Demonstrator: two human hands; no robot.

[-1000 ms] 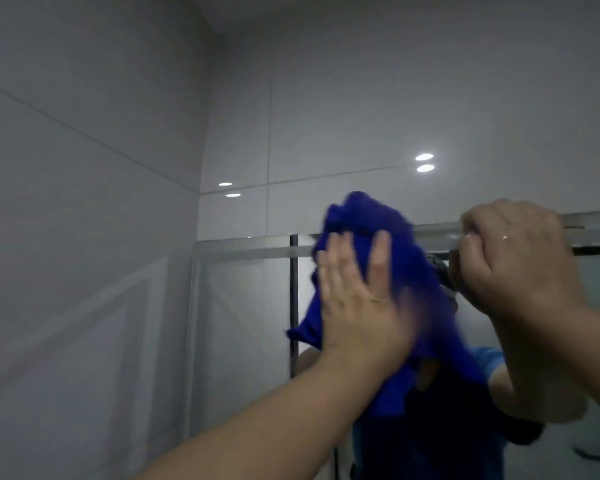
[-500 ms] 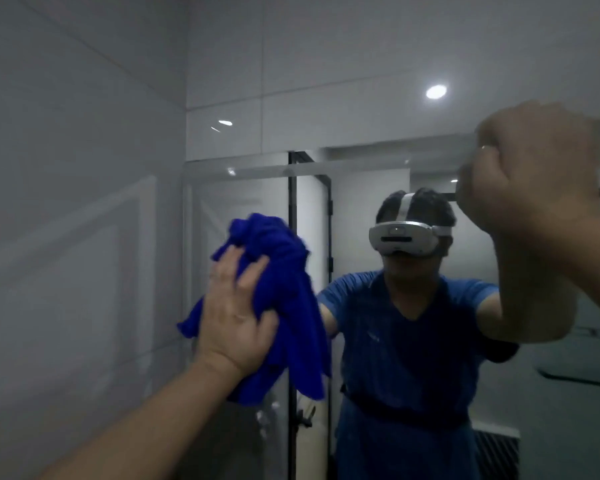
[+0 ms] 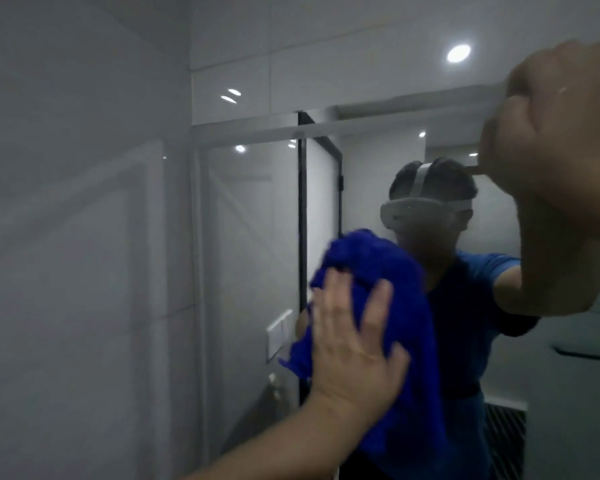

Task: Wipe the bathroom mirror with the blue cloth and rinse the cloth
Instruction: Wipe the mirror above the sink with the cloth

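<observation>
Pressing the downward-hanging blue cloth (image 3: 395,271) onto the mirror (image 3: 257,237) under our flat left hand (image 3: 352,344), we had our right hand (image 3: 561,143) curled high at the right, well apart, its hold unclear.

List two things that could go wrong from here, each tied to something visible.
1. The left hand presses the bunched blue cloth with flat, open fingers, and much of it hangs loose; it could slip and drop.
2. The right hand grips the mirror at its top edge; that may leave smears there or strain the panel.
</observation>
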